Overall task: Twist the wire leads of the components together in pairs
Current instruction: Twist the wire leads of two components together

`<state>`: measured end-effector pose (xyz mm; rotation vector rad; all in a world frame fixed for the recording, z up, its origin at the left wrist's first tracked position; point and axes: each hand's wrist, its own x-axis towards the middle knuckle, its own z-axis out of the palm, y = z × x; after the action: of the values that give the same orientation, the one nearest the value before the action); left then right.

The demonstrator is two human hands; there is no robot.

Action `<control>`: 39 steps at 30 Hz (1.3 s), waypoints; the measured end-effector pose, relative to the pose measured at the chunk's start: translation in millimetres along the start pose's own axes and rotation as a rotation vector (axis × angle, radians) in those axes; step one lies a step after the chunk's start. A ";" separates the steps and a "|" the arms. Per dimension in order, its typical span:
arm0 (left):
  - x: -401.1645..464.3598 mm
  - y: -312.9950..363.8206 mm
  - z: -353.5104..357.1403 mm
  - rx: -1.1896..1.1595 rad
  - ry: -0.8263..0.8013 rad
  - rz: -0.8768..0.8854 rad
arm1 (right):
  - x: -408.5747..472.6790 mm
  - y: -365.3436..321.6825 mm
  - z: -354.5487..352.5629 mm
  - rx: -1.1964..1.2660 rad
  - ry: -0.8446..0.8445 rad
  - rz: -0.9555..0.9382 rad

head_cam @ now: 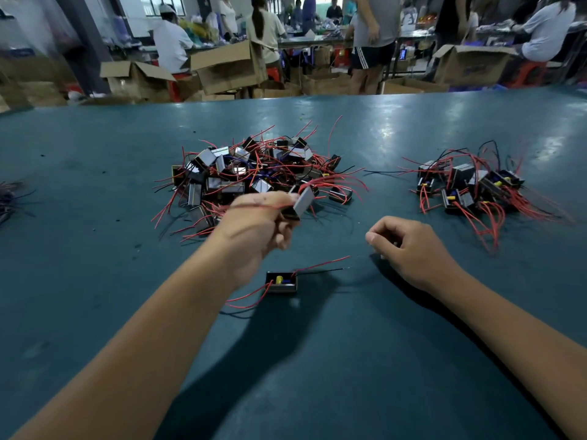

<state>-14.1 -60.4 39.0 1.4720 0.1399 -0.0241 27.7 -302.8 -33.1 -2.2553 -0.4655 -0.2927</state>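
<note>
Left hand (254, 223) grips one component (300, 206) above the worktop (95, 249); another component (281, 282) lies below. Right hand (403, 246) curled, apparently empty. Leads thin, pliable: pinch near bare tips.

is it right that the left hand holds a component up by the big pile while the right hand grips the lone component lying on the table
Not quite. The head view shows the right hand curled beside the lone component, not gripping it. The left hand does hold a component up by the big pile.
</note>
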 end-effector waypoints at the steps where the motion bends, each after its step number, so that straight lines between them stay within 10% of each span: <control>1: -4.7 -5.3 4.0 0.012 -0.026 0.058 | -0.8 -3.7 -2.5 0.006 0.013 -0.017; 8: -13.9 -26.7 16.0 0.049 -0.146 0.211 | -8.5 -45.9 -29.8 0.089 0.053 -0.224; 21: -30.8 -35.3 30.4 0.038 -0.221 0.267 | -14.3 -63.5 -23.8 0.475 -0.291 -0.049; 29: -29.0 -33.2 22.1 0.396 -0.169 0.468 | -16.7 -66.4 -25.2 0.335 -0.337 -0.052; 39: -28.6 -30.6 21.3 0.036 -0.226 0.288 | -16.7 -68.2 -28.3 0.543 -0.401 0.026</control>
<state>-43.9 -86.6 13.8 1.5029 -0.2576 0.0412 -17.7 -286.2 25.1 -1.7761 -0.6342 0.2817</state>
